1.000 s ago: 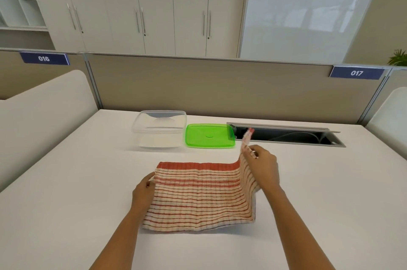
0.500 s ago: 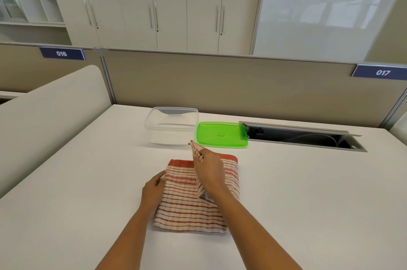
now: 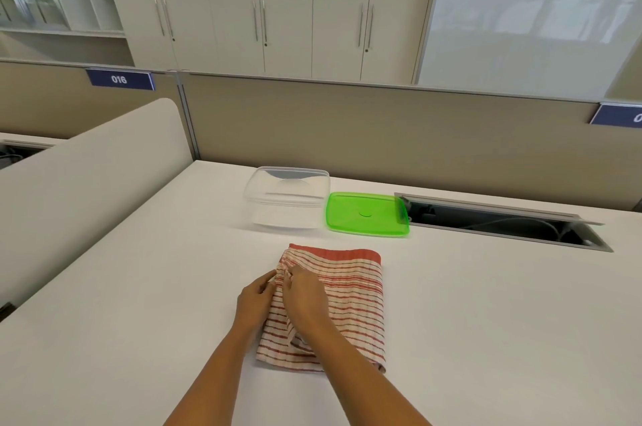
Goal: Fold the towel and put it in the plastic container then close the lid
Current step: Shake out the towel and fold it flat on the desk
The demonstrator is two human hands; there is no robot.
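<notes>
Two hands are working the same edge: your left hand (image 3: 255,300) is pinching the near-left side of the striped towel (image 3: 347,290) between thumb and fingers, and your right hand (image 3: 305,297) is lying curled on top of the cloth, its fingertips closing on the layer right beside the left thumb. You are likely pairing them there so the top layer lines up with the one beneath and the fold does not slide apart. The towel is lying folded over on the white table (image 3: 139,286), directly in front of you, its red band facing away from you. Just beyond it the clear plastic container (image 3: 286,198) is standing open and looks empty, placed near enough to receive the bundle. The green lid (image 3: 366,214) is lying flat beside the container, on its right, ready for closing. The towel is probably needing another fold before it fits.
</notes>
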